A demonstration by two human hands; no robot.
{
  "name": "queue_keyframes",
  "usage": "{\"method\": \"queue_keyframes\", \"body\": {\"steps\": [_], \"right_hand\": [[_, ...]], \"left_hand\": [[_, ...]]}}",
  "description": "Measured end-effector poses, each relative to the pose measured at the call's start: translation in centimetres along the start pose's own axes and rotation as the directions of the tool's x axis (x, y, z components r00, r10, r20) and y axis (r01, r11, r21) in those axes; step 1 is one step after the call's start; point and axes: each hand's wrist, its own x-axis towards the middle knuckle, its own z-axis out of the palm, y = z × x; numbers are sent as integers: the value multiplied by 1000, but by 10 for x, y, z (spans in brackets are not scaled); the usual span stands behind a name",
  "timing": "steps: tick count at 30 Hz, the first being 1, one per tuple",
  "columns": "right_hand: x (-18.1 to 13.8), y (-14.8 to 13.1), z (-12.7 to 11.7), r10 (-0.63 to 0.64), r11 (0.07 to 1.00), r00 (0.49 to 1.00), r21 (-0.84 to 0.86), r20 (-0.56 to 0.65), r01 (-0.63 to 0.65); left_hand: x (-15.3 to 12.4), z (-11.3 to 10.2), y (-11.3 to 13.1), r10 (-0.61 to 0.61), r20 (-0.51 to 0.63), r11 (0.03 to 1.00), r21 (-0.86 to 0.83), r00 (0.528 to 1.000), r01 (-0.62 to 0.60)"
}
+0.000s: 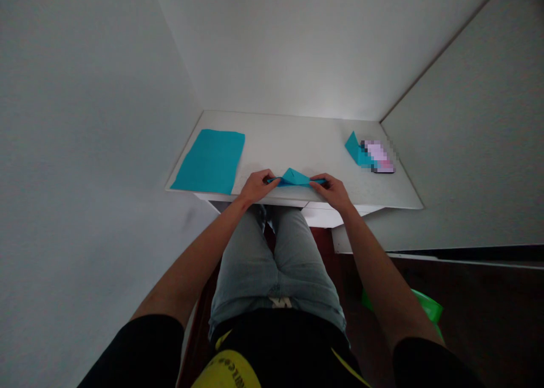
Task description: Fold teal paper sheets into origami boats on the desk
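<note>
A folded blue paper boat (295, 177) is held just above the front part of the white table, its pointed peak showing in the middle. My left hand (258, 185) pinches its left end between thumb and fingers. At the other end, my right hand (332, 191) grips the right tip the same way. To the left of my left hand lies a stack or sheet of flat blue paper (212, 160); I cannot tell how many sheets it has.
Another folded blue paper piece (353, 148) rests at the table's right, touching or partly under a blurred-out pinkish phone-like object (379, 156). White walls border the table (293, 141) at the back and sides. A green plastic item (427, 306) stands on the floor at right.
</note>
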Motion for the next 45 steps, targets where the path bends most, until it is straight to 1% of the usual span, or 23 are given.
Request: {"method": "queue_keyframes", "body": {"steps": [4,9,19,24,27,31,34,39,45], "right_hand": [[0,6,-1,9,998,1000,62,-4,-9],[1,4,-3,14,996,1000,83,-12,-13],[2,3,1,0,999,999,44,-38,1],[4,5,4,-18,1000,999,-4,-43,18],[5,4,7,-36,997,997,-71,-65,32],[3,1,11,-109,981,989,-172,-98,91],[2,1,12,-147,973,985,-191,-88,128],[3,-1,12,-79,970,993,-235,-86,57],[3,-5,11,-67,969,995,-244,-70,48]], "left_hand": [[0,0,-2,0,7,1000,3,1000,0],[1,1,-3,-4,8,1000,0,1000,4],[0,-1,-3,7,36,998,-62,999,-4],[0,0,-4,33,62,998,-64,998,-29],[1,0,-5,44,82,997,-72,996,-38],[2,0,-5,41,89,996,-77,995,-34],[2,0,-4,10,71,996,-90,997,-3],[2,0,-2,-21,57,997,-70,998,25],[2,-1,1,-30,70,997,-71,997,35]]}}
